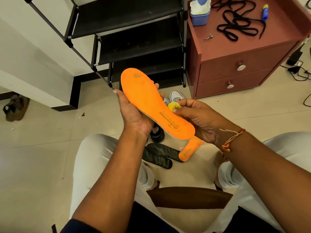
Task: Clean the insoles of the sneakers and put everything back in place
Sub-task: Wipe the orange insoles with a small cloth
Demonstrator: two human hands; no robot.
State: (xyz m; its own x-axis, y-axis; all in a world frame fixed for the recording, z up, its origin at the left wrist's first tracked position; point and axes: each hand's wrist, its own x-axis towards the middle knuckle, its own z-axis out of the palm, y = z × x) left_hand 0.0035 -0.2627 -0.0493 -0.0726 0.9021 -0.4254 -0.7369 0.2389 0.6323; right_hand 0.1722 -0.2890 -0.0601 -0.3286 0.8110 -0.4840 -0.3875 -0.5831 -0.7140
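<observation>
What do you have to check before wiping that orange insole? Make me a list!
1. Firm hold: left hand grips the orange insole from underneath: ok.
2. Wiper ready: right hand pinches the yellow cloth: ok.
3. Cloth in place: it sits at the insole's side edge: ok.
4. Insole clean: dark stain near the toe end: not ok.
5. Cloth damp enough: cannot tell.
6. Next one waiting: second orange insole lies on the floor: ok.

Floor (42, 157) carries dark insoles (161, 154) and an orange insole (186, 152)
</observation>
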